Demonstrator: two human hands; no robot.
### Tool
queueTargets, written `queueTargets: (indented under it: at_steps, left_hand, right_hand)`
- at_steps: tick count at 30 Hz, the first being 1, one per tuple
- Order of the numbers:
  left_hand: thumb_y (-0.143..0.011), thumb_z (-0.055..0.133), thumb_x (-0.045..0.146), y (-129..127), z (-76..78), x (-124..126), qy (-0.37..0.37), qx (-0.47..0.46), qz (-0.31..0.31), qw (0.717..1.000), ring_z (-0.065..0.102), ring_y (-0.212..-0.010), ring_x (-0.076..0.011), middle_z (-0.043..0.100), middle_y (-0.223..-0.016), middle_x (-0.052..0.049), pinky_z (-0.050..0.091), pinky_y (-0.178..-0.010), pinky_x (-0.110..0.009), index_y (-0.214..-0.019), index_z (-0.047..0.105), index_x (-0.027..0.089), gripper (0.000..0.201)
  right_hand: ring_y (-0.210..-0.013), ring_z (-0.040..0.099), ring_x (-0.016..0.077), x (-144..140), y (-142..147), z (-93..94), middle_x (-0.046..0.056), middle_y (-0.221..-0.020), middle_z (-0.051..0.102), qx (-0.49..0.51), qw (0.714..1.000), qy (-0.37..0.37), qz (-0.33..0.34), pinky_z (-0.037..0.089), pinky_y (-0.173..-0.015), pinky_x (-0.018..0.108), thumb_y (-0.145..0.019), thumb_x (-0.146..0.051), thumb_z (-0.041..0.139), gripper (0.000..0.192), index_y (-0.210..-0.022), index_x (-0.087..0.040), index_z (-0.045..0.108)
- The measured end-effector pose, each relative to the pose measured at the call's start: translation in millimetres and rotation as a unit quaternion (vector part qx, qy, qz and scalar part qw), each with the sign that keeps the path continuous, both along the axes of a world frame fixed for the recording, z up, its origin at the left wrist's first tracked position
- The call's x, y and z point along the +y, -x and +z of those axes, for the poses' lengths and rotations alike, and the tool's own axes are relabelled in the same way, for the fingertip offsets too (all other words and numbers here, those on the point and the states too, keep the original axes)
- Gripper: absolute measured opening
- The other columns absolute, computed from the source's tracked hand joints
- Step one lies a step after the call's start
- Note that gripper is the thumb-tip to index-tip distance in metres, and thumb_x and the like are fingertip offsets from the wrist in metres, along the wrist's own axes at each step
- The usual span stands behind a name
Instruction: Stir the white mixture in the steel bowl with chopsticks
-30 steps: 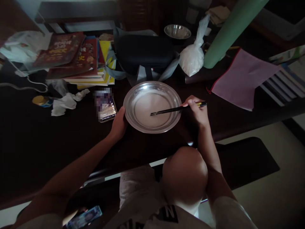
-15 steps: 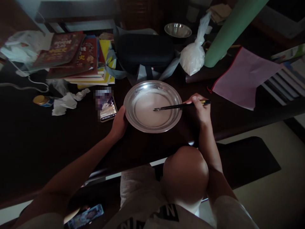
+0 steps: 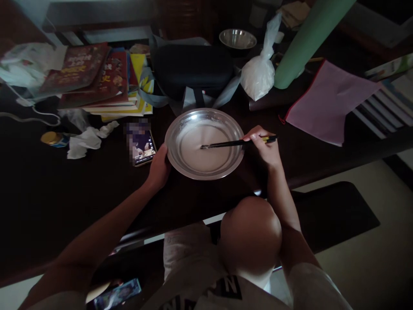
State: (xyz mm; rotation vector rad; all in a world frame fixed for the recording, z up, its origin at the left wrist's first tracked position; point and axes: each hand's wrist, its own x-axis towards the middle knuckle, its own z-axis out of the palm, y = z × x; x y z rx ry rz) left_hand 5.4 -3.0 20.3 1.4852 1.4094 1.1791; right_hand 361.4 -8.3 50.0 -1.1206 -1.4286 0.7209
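A pale, milky liquid [image 3: 201, 148] is held in the metal dish [image 3: 180, 125], which sits on the dark table [image 3: 64, 189] just in front of the person's knee. The mix looks smooth & even across the dish bottom, w/ a thin whitish film on the far inner wall; no lumps can be made out, tho the light is poor. Stirring is judged well along, not finished: the chopsticks [image 3: 226, 144] are dipped tip-first into the liquid near its centre. They are pinched in the right hand [image 3: 265, 150], clenched around the back ends at the dish's right rim. The left hand [image 3: 158, 168] is cupped against the left rim, steadying it. Just left of that a phone [image 3: 142, 146] lies face up. Beyond the dish: a tied bag of white powder [image 3: 258, 77], a small steel bowl [image 3: 238, 38], a black case [image 3: 192, 69], stacked books [image 3: 97, 82].
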Motion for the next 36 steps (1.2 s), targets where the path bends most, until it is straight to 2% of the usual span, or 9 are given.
queueTargets:
  at_steps: [1, 3, 8, 12, 15, 20, 27, 31, 36]
  left_hand:
    - [-0.102, 0.058, 0.048, 0.2, 1.0, -0.2, -0.004, 0.035, -0.030, 0.999, 0.069, -0.106, -0.0297, 0.073, -0.096, -0.008, 0.059, -0.098, -0.042, -0.085, 0.059, 0.025, 0.029]
    - [-0.093, 0.071, 0.049, 0.8, 2.8, -0.6, -0.041, 0.077, -0.022, 0.996, 0.069, -0.104, -0.0299, 0.072, -0.092, -0.006, 0.058, -0.101, -0.043, -0.082, 0.057, 0.025, 0.030]
    - [-0.101, 0.059, 0.052, -0.5, 3.0, -1.0, -0.034, 0.076, -0.013, 0.996, 0.067, -0.092, -0.0277, 0.071, -0.085, -0.006, 0.060, -0.089, -0.042, -0.079, 0.056, 0.025, 0.035]
    - [-0.105, 0.049, 0.058, -3.3, -0.1, -0.5, -0.014, 0.045, -0.003, 0.999, 0.068, -0.094, -0.0281, 0.072, -0.085, -0.007, 0.061, -0.085, -0.041, -0.083, 0.061, 0.025, 0.041]
    - [-0.108, 0.040, 0.057, -2.5, 0.2, -0.5, 0.001, 0.034, 0.006, 0.999, 0.069, -0.094, -0.0266, 0.073, -0.089, -0.007, 0.061, -0.087, -0.040, -0.085, 0.063, 0.026, 0.045]
    - [-0.098, 0.063, 0.046, 1.9, 4.8, -1.7, -0.044, 0.120, -0.023, 0.991, 0.069, -0.092, -0.0271, 0.074, -0.093, -0.006, 0.061, -0.089, -0.041, -0.082, 0.060, 0.025, 0.027]
    - [-0.096, 0.065, 0.043, 2.1, 1.6, 0.0, -0.039, 0.111, -0.025, 0.993, 0.071, -0.103, -0.0294, 0.075, -0.097, -0.007, 0.059, -0.098, -0.043, -0.085, 0.060, 0.024, 0.022]
    - [-0.102, 0.054, 0.043, 2.0, 0.3, -0.1, -0.023, 0.081, -0.006, 0.996, 0.071, -0.104, -0.0291, 0.074, -0.096, -0.008, 0.060, -0.095, -0.043, -0.090, 0.064, 0.024, 0.025]
    - [-0.095, 0.068, 0.047, 1.8, 5.6, -1.3, -0.039, 0.117, -0.023, 0.992, 0.072, -0.104, -0.0315, 0.075, -0.094, -0.008, 0.061, -0.099, -0.046, -0.085, 0.061, 0.025, 0.025]
  right_hand:
    - [-0.080, 0.077, 0.0193, 0.0, -0.2, 0.0, 0.000, -0.076, 0.078, 0.005, 1.000, -0.002, -0.012, 0.060, -0.083, 0.037, -0.088, -0.070, 0.075, 0.046, -0.073, -0.027, 0.079]
    - [-0.076, 0.076, 0.0188, -0.2, -0.6, -0.2, -0.001, -0.072, 0.076, 0.026, 0.999, 0.003, -0.038, 0.060, -0.081, 0.037, -0.089, -0.071, 0.073, 0.048, -0.071, -0.027, 0.078]
    - [-0.078, 0.077, 0.0191, -1.1, 0.3, -0.7, 0.000, -0.077, 0.078, 0.015, 1.000, 0.004, 0.004, 0.059, -0.080, 0.036, -0.090, -0.066, 0.075, 0.042, -0.074, -0.028, 0.081]
    - [-0.077, 0.076, 0.0195, -1.4, 0.9, 0.3, -0.001, -0.074, 0.076, 0.024, 0.999, 0.002, -0.038, 0.061, -0.082, 0.038, -0.089, -0.070, 0.074, 0.045, -0.072, -0.028, 0.078]
    - [-0.074, 0.077, 0.0199, -1.7, 1.3, 1.3, 0.000, -0.071, 0.076, 0.032, 0.999, 0.017, -0.028, 0.062, -0.078, 0.038, -0.088, -0.072, 0.073, 0.048, -0.070, -0.028, 0.078]
    - [-0.079, 0.076, 0.0202, -1.8, 1.5, 1.8, 0.000, -0.075, 0.077, 0.010, 0.999, 0.006, -0.031, 0.061, -0.084, 0.039, -0.087, -0.074, 0.073, 0.049, -0.072, -0.028, 0.078]
    - [-0.081, 0.077, 0.0200, -1.0, 1.4, 1.5, 0.001, -0.078, 0.080, 0.001, 1.000, 0.003, 0.006, 0.060, -0.082, 0.038, -0.089, -0.069, 0.075, 0.043, -0.074, -0.029, 0.081]
    - [-0.075, 0.076, 0.0198, -1.1, 1.2, 1.6, 0.000, -0.073, 0.078, 0.020, 0.999, 0.005, -0.034, 0.061, -0.081, 0.039, -0.090, -0.071, 0.072, 0.047, -0.071, -0.028, 0.078]
    - [-0.079, 0.077, 0.0201, -1.1, 2.0, 1.0, 0.001, -0.076, 0.079, 0.005, 1.000, 0.005, 0.006, 0.061, -0.079, 0.037, -0.088, -0.069, 0.076, 0.043, -0.073, -0.029, 0.081]
